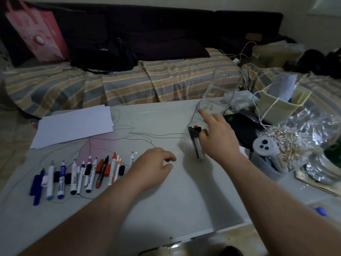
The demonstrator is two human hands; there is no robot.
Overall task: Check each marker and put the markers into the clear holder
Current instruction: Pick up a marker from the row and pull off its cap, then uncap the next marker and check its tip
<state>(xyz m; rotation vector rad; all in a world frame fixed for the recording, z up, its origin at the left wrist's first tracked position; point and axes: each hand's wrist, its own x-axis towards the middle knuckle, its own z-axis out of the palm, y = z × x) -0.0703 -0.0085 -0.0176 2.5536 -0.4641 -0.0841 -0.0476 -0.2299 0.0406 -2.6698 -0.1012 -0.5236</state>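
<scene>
Markers (88,174) lie in a row on the worktop (184,191), left of the left hand (153,167), whose loosely curled fingers hold nothing. Right hand (215,133) touches the clear holder (196,143), forefinger extended; a nudge there might tip the narrow holder and its markers.

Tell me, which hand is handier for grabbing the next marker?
Probably the left hand: it rests empty beside the row of markers, while the right hand is at the clear holder.
</scene>
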